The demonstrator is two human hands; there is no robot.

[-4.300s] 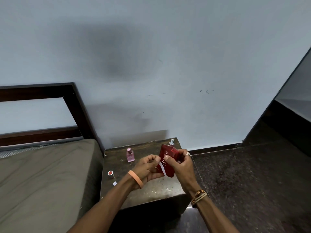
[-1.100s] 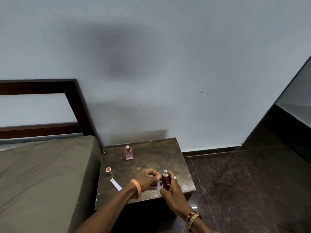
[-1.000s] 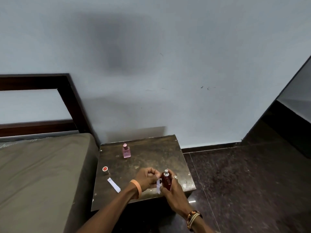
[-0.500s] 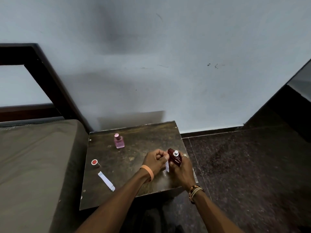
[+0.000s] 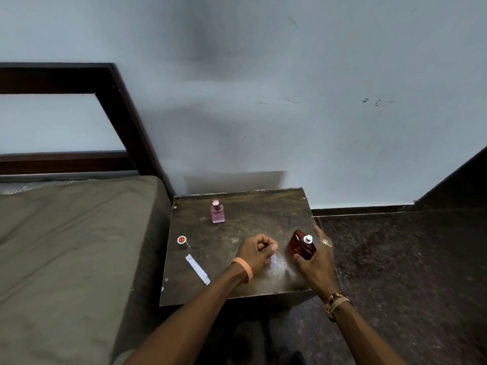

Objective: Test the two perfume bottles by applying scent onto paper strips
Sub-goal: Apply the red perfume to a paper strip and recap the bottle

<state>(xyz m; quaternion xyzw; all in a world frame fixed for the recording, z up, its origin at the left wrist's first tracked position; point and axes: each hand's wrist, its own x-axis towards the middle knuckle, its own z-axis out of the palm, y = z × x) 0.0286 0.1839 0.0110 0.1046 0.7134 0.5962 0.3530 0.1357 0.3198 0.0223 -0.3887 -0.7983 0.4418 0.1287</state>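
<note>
My right hand point(image 5: 315, 262) grips a dark red perfume bottle point(image 5: 301, 245) with a bare silver spray nozzle, held tilted low over the right part of the small wooden table point(image 5: 237, 285). My left hand point(image 5: 257, 251) is closed around a white paper strip point(image 5: 273, 258), most of it hidden by the fingers, just left of the bottle. A small pink perfume bottle point(image 5: 217, 212) stands capped at the table's back. A second white paper strip point(image 5: 197, 269) lies flat at the front left. A red cap point(image 5: 182, 241) stands near the left edge.
A bed with an olive mattress point(image 5: 66, 246) and a dark wooden headboard point(image 5: 116, 101) touches the table's left side. A pale wall point(image 5: 290, 114) rises behind. Dark speckled floor point(image 5: 408, 272) spreads to the right.
My hands have drawn apart: the red bottle moved right, away from the strip in my left hand. The camera tilted down, and both hands sank close to the tabletop.
</note>
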